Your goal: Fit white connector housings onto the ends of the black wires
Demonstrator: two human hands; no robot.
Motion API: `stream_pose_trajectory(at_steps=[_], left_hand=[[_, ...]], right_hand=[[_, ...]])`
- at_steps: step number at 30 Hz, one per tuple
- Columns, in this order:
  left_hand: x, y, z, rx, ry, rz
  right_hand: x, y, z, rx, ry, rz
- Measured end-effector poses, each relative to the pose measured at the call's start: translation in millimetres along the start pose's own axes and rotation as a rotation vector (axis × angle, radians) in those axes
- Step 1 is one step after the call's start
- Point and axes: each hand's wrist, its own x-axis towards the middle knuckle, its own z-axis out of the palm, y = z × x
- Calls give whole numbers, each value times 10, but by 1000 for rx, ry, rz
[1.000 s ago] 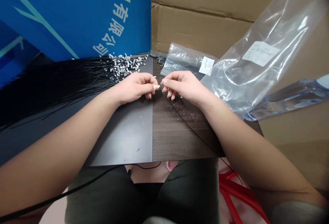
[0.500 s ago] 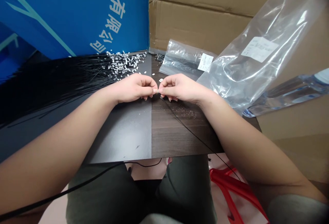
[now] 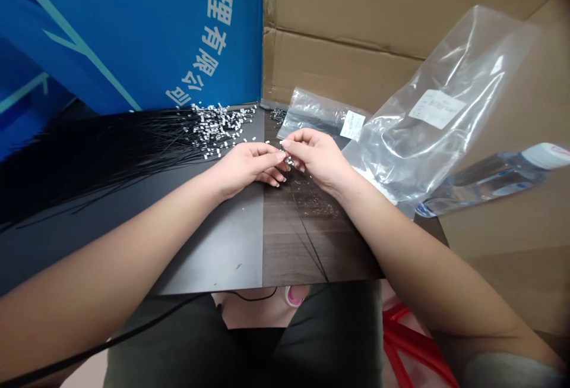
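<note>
My left hand (image 3: 256, 168) reaches over the seam of the table, thumb and index finger pinched at the upper end of a thin black wire (image 3: 312, 242). Its other fingers are loosely spread below. Touching it, my right hand (image 3: 314, 153) is closed in a pinch at the same spot; what lies between its fingertips is too small to make out. From the fingers the wire runs down across the brown tabletop to the front edge. Small white pieces (image 3: 290, 162) show behind the fingertips.
Many black wires (image 3: 89, 156) with white connector ends (image 3: 218, 126) lie at the left. Behind my right hand are a small labelled bag (image 3: 314, 112) and a large clear bag (image 3: 427, 138). A water bottle (image 3: 494, 177) lies right. Blue board (image 3: 133, 31) and cardboard (image 3: 347, 13) stand behind.
My left hand has moved right and its lower fingers have spread. My right hand's pinch has risen slightly. The wire now hangs more steeply toward the table edge. The view has shifted somewhat.
</note>
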Motion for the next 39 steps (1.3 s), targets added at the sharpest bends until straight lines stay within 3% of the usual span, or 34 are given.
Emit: stream_pose_trajectory(at_steps=[6,12,19,22,28,33,39], left_hand=[[16,-7,19,-75,74,12],[4,11,3,-98,69,7],[-10,48,34,-71,117,4],[-11,69,34,-32,113,4],[-30,97,22,86,15,-6],[-42,132,11,184,46,-32],[-36,137,-1,207,67,-14]], right_hand=[[8,117,37,39,11,-60],[4,157,63,74,-10,-76],[39,97,-27,-87,57,-66],[63,58,-123,-212,-3,-135],[42,11,-194,-432,-247,-213],[45,25,-197,-500,-230,-175],[56,33,-163,-403,-224,-127]])
